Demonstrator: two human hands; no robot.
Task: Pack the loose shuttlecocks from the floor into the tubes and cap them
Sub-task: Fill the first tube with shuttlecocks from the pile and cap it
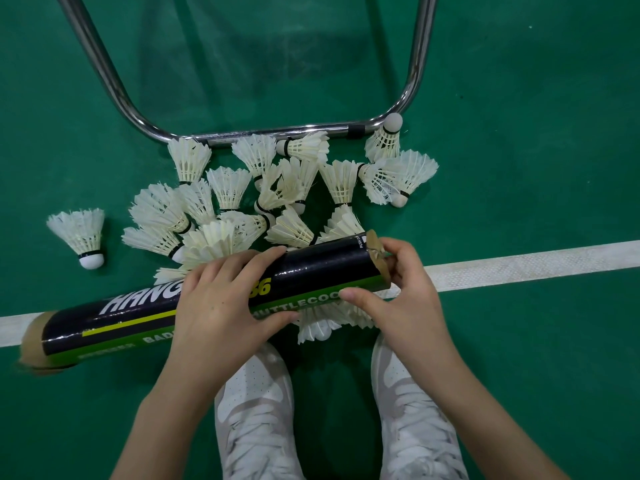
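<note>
A long black and green shuttlecock tube (322, 268) lies almost level across the view, above the floor. My left hand (225, 303) grips it round the middle. My right hand (398, 289) holds its right end, thumb under the tube and fingers curled over the brown cardboard rim (379, 258). The tube's left end (33, 344) is brown and blurred. Several white feather shuttlecocks (277, 188) lie in a heap on the green floor beyond the tube. One shuttlecock (81, 233) stands apart at the left. A few more (318, 323) lie under the tube by my shoes.
A chrome chair frame (277, 131) curves along the floor behind the heap. A white court line (536, 265) crosses the green floor from left to right. My two white shoes (256, 420) stand at the bottom centre.
</note>
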